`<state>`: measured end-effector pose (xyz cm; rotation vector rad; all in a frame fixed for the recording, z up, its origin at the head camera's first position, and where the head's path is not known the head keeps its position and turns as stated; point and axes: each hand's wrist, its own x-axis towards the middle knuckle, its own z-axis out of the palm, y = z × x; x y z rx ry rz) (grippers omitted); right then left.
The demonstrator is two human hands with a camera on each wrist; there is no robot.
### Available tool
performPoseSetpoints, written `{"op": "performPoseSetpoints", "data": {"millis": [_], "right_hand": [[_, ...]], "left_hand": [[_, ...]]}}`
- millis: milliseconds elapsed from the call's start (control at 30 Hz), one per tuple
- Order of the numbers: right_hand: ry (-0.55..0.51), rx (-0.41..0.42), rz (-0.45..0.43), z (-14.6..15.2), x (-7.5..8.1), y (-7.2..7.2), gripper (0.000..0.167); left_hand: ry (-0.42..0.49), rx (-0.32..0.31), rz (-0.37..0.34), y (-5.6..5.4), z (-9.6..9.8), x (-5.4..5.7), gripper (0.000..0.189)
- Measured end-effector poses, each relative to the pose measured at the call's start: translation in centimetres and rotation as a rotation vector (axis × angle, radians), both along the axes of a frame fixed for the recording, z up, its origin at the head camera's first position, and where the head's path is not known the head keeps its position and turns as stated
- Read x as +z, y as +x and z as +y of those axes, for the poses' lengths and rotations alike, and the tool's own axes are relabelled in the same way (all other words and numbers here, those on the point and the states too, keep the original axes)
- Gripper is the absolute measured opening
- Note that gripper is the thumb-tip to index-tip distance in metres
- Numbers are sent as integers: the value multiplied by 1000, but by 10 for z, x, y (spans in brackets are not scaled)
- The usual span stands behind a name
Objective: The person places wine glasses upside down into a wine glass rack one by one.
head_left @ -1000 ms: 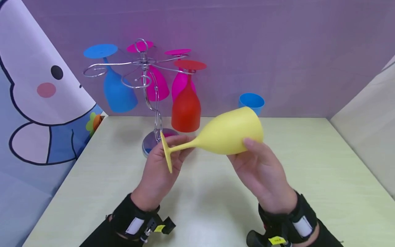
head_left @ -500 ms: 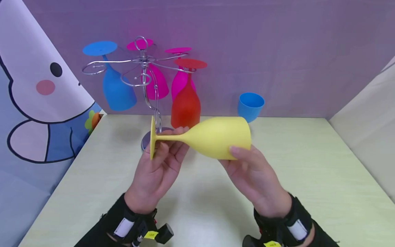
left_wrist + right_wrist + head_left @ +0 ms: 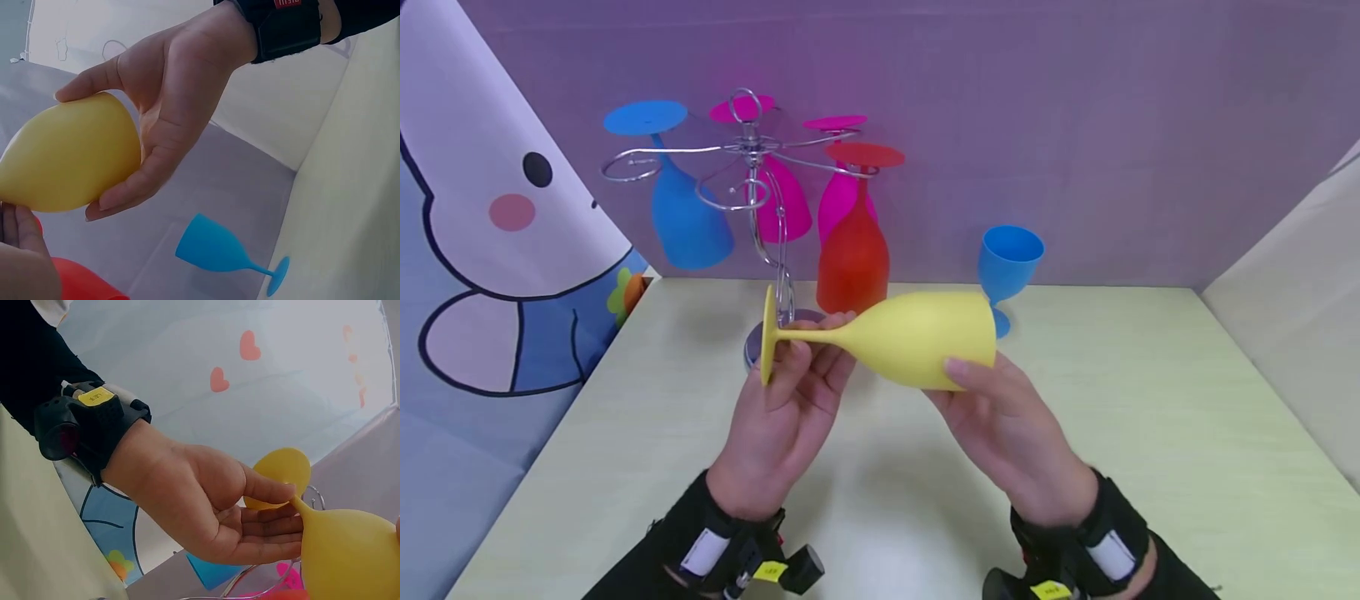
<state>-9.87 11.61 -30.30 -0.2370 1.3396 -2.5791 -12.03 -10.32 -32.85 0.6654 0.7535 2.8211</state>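
Note:
A yellow wine glass (image 3: 917, 337) is held on its side above the table, its foot to the left and its mouth to the right. My left hand (image 3: 784, 421) pinches the thin stem close to the foot; the right wrist view shows the thumb (image 3: 272, 489) against the stem and the fingers behind it. Around the bowl near the rim curls my right hand (image 3: 1015, 429), thumb in front. From the left wrist, the yellow bowl (image 3: 75, 153) lies between that hand's thumb and fingers.
Behind stands a chrome rack (image 3: 751, 146) with upside-down glasses: a blue one (image 3: 691, 221), a red one (image 3: 853, 258) and two pink ones. Two front loops of the rack hold no glass. A blue wine glass (image 3: 1009, 262) stands upright at the table's (image 3: 1150, 400) back edge.
The yellow glass has turned from tilted to nearly level and shifted left and down. My left thumb has come in front of the stem. More of the upright blue glass shows now.

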Motion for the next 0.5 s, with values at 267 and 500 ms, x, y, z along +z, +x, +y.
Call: {"op": "performPoseSetpoints", "data": {"millis": [267, 500], "right_hand": [[7, 42, 4, -1, -2, -4, 51], [2, 46, 15, -2, -5, -6, 50]], "left_hand": [[-39, 64, -20, -2, -2, 2, 20], [-40, 74, -33, -1, -3, 3, 21]]}}
